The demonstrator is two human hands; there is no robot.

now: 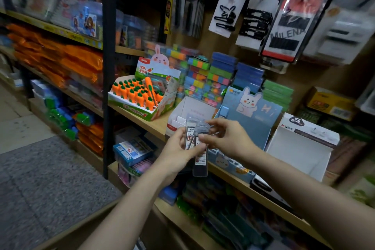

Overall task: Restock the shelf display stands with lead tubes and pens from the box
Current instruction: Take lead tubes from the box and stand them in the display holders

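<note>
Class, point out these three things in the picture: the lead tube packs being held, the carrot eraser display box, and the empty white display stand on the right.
lead tube packs (pixel 199 155): head view, label of the front pack.
carrot eraser display box (pixel 140 112): head view, green front wall.
white display stand (pixel 300 153): head view, bare inner floor.

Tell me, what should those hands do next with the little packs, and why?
Probably slip one lead tube pack into the white display stand right behind. Both the left hand and right hand pinch the packs just in front of it, and the stand looks nearly empty.
</note>
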